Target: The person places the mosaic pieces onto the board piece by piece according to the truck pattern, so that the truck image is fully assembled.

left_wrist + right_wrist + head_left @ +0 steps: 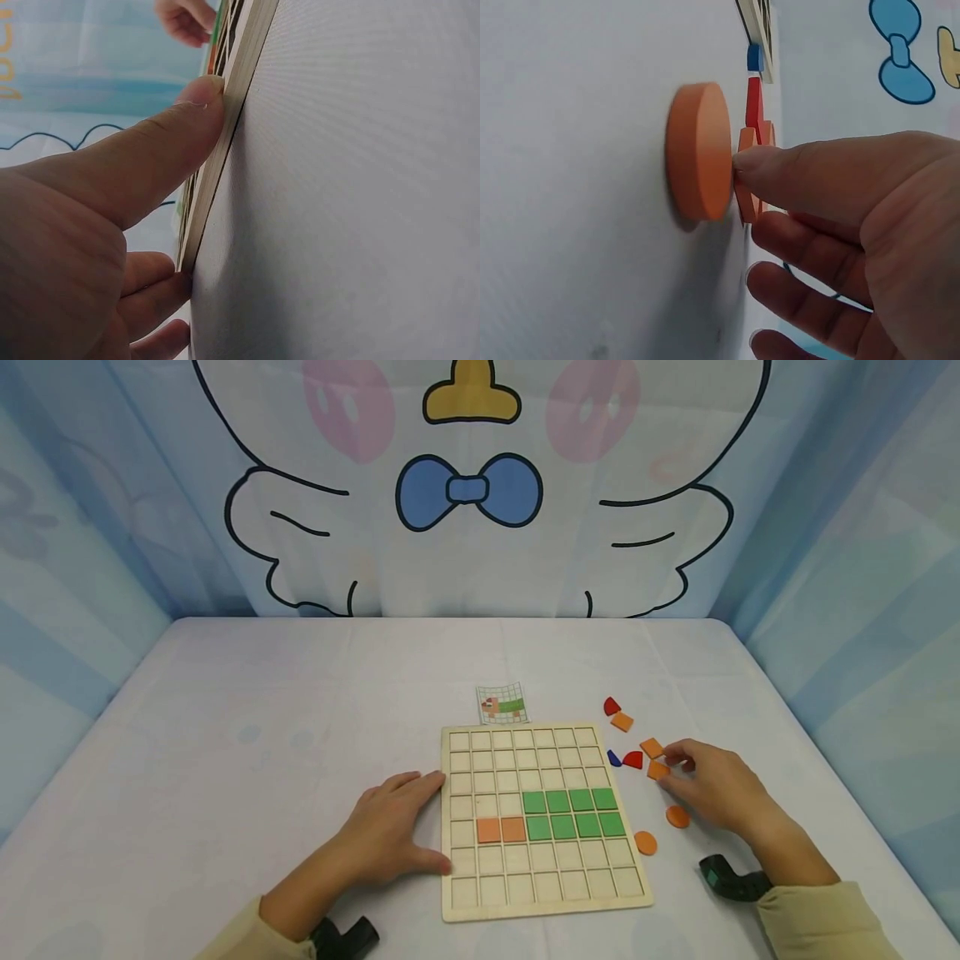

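Note:
A wooden grid board [491, 892] lies on the table, with green square tiles [557, 802] in two rows and two orange square tiles [488, 831] on its cells. My left hand [386, 831] rests against the board's left edge, thumb and forefinger spread along it; the left wrist view shows the thumb [161, 150] pressed at the edge. Right of the board, my right hand [716, 785] pinches a loose orange square tile [657, 770] between thumb and forefinger. In the right wrist view the thumb [810, 176] overlaps that tile, behind an orange round tile [701, 150].
Near my right hand lie another orange square [651, 747], red quarter-round pieces [633, 760], a blue piece [614, 758] and orange discs [646, 842]. A small printed pattern card [502, 703] lies behind the board. A patterned curtain [480, 568] stands at the table's far edge.

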A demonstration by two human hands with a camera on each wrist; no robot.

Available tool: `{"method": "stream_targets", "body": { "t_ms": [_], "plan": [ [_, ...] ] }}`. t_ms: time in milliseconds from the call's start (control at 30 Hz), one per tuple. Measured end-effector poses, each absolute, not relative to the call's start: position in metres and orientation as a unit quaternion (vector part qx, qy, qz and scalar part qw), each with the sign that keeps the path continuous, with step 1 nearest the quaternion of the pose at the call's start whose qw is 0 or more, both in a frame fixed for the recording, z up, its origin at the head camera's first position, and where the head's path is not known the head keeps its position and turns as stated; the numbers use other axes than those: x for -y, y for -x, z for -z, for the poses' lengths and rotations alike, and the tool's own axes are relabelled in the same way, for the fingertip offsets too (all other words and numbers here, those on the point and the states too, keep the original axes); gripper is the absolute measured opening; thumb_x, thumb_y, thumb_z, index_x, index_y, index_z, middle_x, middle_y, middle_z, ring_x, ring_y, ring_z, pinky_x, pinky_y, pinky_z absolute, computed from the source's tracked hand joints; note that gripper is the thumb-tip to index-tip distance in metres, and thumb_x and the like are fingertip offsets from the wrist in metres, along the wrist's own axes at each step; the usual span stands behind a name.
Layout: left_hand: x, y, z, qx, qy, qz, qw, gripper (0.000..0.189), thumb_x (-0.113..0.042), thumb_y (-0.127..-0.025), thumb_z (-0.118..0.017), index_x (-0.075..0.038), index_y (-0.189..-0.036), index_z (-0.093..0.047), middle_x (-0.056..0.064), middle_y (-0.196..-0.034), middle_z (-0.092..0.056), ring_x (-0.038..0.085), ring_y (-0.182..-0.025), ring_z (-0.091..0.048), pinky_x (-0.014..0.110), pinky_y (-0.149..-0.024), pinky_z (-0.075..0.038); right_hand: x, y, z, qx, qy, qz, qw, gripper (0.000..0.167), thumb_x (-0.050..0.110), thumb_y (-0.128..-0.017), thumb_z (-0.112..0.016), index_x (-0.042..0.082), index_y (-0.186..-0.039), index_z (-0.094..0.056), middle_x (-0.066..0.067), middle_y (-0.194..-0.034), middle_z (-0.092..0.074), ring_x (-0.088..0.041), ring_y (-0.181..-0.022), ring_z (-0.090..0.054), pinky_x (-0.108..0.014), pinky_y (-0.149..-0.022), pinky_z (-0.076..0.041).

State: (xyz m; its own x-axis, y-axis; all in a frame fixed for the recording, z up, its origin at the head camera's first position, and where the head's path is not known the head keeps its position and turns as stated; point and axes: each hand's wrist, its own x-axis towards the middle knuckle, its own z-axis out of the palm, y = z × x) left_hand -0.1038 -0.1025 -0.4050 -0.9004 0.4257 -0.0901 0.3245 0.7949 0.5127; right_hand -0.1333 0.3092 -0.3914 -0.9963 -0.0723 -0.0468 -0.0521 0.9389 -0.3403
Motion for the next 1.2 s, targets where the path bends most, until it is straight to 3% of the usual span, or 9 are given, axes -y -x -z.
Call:
{"method": "stream_targets", "body": {
  "t_ms": [367,733,1000,1200],
  "plan": [
    [0.102,0.104,0.406,-0.943,-0.198,-0.247,0.101,0.103,-0.049,-0.065,-0.091,-0.008,-0.148,-0.047,0.008,-0.147,-0.052,0.032,-0.139,-0.038,0.059,-0.105,-0.032,-0.311,0.135,0.392,-0.984,0.044,0.167,0.036,0.03,0.016,-0.087,-0.076,-0.002,-0.11,-0.068,-0.014,-0.098,-0.067,-0.035,-0.091,-0.058,-0.054,-0.083,-0.051],
    [0.102,0.104,0.405,-0.943,-0.196,-0.246,0.105,0.102,-0.05,-0.066,-0.091,-0.008,-0.148,-0.047,0.008,-0.147,-0.051,0.032,-0.139,-0.038,0.058,-0.106,-0.031,-0.308,0.136,0.389,-0.983,0.059,0.172,0.035,0.032,0.019,-0.088,-0.075,-0.002,-0.11,-0.068,-0.013,-0.098,-0.066,-0.033,-0.091,-0.058,-0.052,-0.081,-0.053],
    [0.102,0.105,0.404,-0.943,-0.198,-0.245,0.107,0.103,-0.052,-0.065,-0.091,-0.009,-0.148,-0.047,0.008,-0.147,-0.051,0.032,-0.139,-0.038,0.059,-0.106,-0.032,-0.291,0.134,0.38,-0.978,0.077,0.191,0.036,0.034,0.021,-0.088,-0.075,-0.002,-0.113,-0.069,-0.009,-0.099,-0.067,-0.029,-0.092,-0.057,-0.047,-0.079,-0.052],
    [0.102,0.105,0.405,-0.944,-0.196,-0.244,0.109,0.104,-0.053,-0.065,-0.09,-0.009,-0.148,-0.047,0.008,-0.147,-0.051,0.032,-0.139,-0.038,0.059,-0.106,-0.031,-0.274,0.129,0.376,-0.975,0.122,0.185,0.019,0.026,0.02,-0.088,-0.077,0.005,-0.108,-0.072,-0.002,-0.095,-0.067,-0.025,-0.091,-0.058,-0.045,-0.079,-0.051]
  ]
}}
